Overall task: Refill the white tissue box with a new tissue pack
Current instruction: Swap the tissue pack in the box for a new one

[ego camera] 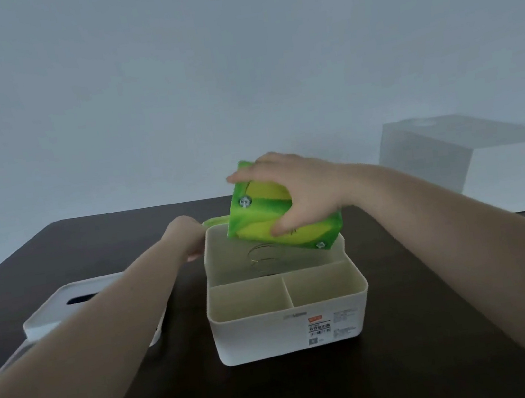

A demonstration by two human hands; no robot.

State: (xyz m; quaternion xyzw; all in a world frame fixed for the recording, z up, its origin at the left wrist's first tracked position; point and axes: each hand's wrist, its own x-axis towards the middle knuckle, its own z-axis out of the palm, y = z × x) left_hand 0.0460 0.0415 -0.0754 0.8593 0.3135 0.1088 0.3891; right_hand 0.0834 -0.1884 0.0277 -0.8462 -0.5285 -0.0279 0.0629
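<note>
The white tissue box [290,333] stands open on the dark table, with two small front compartments and a large rear one holding a metal spring [264,259]. My right hand [297,190] grips a green and yellow tissue pack [264,219], tilted, its lower edge over the rear compartment. My left hand [187,236] holds the box's far left corner. The box's white lid [67,310] with a dark slot lies to the left, partly hidden by my left forearm.
A large white cube-shaped object [471,159] stands at the back right. The dark table [426,344] ends at a far edge before a plain grey wall.
</note>
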